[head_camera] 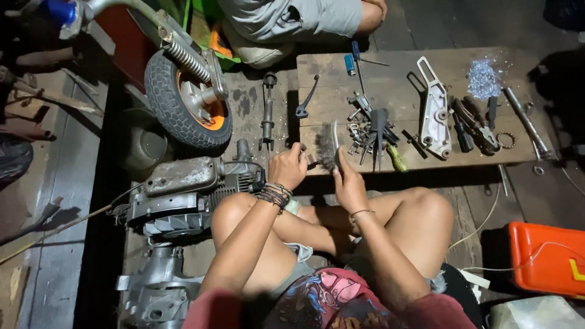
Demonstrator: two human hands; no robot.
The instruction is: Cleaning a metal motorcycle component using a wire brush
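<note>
A person sits cross-legged on the floor before a low wooden board [402,109] strewn with metal parts. To the left lie a dismantled engine [183,195] and a small wheel [186,100] with an orange hub. Both forearms reach forward over the knees. The left hand [287,167], its wrist banded with dark bracelets, is curled shut around a small metal part [309,159] at the board's near edge. The right hand [348,183], fingers extended upward, grips a wire brush [329,146] whose bristles touch that part. Just beside the brush sits a heap of bolts [365,131].
</note>
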